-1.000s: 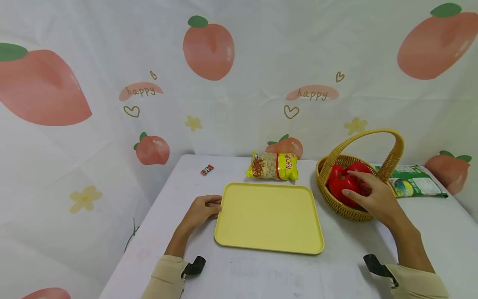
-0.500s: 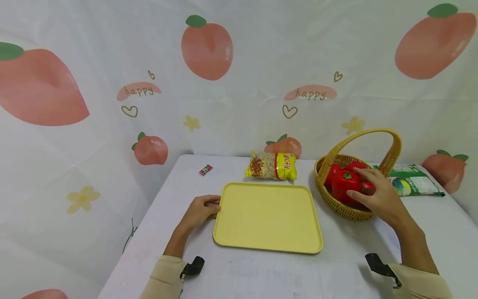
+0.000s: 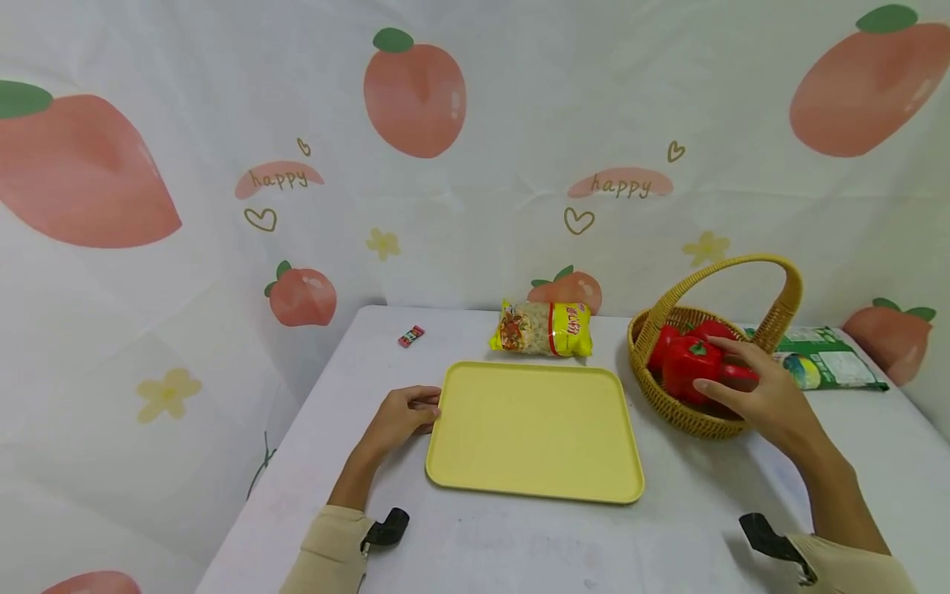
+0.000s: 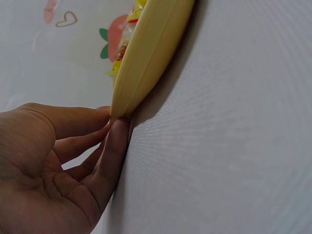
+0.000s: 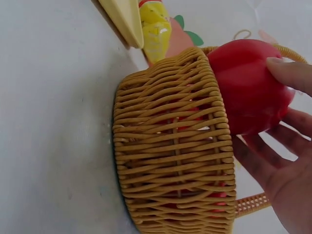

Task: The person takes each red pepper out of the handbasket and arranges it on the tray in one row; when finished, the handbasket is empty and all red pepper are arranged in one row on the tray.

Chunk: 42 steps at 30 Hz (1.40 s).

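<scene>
My left hand (image 3: 397,419) pinches the left rim of a yellow rectangular tray (image 3: 534,433), which lies on the white table. In the left wrist view, thumb and fingers (image 4: 117,141) meet at the tray's edge (image 4: 151,53). At the right, my right hand (image 3: 768,400) grips a glossy red bell pepper (image 3: 690,369) at the top of a wicker basket (image 3: 693,422). The right wrist view has the thumb on one side of the bell pepper (image 5: 248,87) and the fingers on the other. More red vegetables (image 3: 664,345) sit in the basket, partly covered by this pepper and my hand.
The basket's tall arched handle (image 3: 731,264) rises above my right hand. A yellow food bag (image 3: 545,330) lies behind the tray, and a small red packet (image 3: 411,337) lies at the back left. A green bag (image 3: 831,359) lies right of the basket.
The right hand has shifted slightly right, with its fingers around the bell pepper. The pepper has turned, so its green stem shows on top. My left hand stays at the tray.
</scene>
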Available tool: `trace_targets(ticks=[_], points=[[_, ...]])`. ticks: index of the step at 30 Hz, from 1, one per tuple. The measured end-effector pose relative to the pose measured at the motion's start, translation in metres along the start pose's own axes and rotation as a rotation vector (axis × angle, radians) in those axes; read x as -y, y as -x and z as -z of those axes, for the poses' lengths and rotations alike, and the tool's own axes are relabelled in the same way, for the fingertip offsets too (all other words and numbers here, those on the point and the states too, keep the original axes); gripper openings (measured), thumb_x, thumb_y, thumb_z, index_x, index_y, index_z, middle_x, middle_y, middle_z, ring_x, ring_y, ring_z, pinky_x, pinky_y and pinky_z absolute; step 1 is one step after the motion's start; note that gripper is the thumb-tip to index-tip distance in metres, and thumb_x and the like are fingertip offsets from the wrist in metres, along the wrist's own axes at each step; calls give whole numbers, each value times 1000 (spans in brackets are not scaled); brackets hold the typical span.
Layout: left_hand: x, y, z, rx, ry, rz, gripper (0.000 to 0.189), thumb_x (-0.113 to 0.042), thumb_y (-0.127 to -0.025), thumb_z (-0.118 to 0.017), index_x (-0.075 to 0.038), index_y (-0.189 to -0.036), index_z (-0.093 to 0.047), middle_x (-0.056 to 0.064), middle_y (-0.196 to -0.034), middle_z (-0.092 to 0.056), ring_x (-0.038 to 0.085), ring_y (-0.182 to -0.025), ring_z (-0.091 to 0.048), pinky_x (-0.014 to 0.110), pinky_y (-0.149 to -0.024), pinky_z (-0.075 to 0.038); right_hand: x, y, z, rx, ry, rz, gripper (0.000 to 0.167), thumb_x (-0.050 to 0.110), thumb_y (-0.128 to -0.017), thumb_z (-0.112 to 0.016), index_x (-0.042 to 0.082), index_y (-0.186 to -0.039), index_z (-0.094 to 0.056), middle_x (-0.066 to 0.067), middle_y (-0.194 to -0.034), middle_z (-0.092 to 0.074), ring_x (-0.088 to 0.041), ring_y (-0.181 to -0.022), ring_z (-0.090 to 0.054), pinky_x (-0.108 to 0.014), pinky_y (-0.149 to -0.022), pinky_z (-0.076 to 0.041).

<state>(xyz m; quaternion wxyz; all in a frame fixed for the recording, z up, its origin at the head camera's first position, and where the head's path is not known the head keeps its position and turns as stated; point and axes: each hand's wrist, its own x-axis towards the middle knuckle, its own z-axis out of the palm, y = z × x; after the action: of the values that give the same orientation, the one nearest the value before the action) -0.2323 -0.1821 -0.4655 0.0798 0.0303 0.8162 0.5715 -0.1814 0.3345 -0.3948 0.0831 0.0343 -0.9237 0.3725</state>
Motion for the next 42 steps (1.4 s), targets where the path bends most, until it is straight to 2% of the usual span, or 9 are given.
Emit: trace_targets(ticks=[3,6,9,12,17,19,26,38,42], points=[[0,-1,0,-4,-3,5,39,-1,-99,-71,4,-138,-67,17,-124,-72,15,-96,-71,28,-76,-63,0,3,4,-8,-27,23,81,35,-98,-76,9,-164,-37,-35,-161,-34,-62,-134,-38,-42,-81,-65],[-1,-1,0,-3,-4,3,39,0,-98,-71,5,-137,-67,17,-124,-72,15,-96,-71,28,-76,-63,3,8,7,-33,-35,59,81,31,-97,-77,11,-164,-37,-31,-161,-37,-58,-134,-37,-12,-73,-53],[-1,-1,0,-3,0,4,40,1,-98,-72,5,-137,-67,17,-123,-72,15,-96,-72,28,-76,-64,9,13,7,-57,-43,96,80,28,-96,-79,13,-164,-39,-27,-157,-41,-52,-132,-38,-5,-73,-47],[-2,0,1,-8,1,10,40,0,-98,-71,5,-137,-67,17,-124,-72,15,-96,-71,28,-76,-63,18,17,3,-71,-43,135,78,26,-95,-81,17,-162,-43,-21,-154,-45,-41,-130,-41,-6,-75,-48],[-2,2,2,-14,-1,14,40,0,-98,-71,5,-137,-66,18,-124,-72,15,-96,-71,28,-76,-63,35,16,-11,-59,-71,220,75,19,-91,-85,17,-157,-49,-15,-150,-51,-1,-125,-45,-5,-82,-49],[-2,2,3,-14,2,17,40,0,-98,-71,4,-138,-66,18,-124,-72,15,-96,-71,28,-76,-63,41,14,-19,-38,-97,250,75,16,-90,-86,14,-155,-49,-16,-149,-52,8,-121,-46,-4,-84,-49],[1,1,2,-6,5,11,40,-1,-99,-71,4,-138,-66,18,-124,-72,15,-96,-70,29,-77,-63,59,4,-51,47,-130,263,72,20,-91,-86,8,-152,-50,-18,-142,-62,-36,-118,-65,-19,-90,-58],[0,2,0,-17,-14,12,39,-2,-99,-72,4,-137,-67,16,-124,-73,14,-96,-70,28,-76,-63,84,-19,-109,185,-276,311,71,21,-92,-84,5,-153,-51,-15,-143,-62,-36,-126,-63,-57,-97,-60],[0,1,-2,-16,-5,8,39,-1,-99,-71,4,-137,-67,15,-124,-73,15,-96,-70,28,-76,-63,92,-25,-125,204,-299,308,70,23,-91,-86,9,-151,-53,-11,-142,-62,-33,-125,-63,-53,-97,-61]])
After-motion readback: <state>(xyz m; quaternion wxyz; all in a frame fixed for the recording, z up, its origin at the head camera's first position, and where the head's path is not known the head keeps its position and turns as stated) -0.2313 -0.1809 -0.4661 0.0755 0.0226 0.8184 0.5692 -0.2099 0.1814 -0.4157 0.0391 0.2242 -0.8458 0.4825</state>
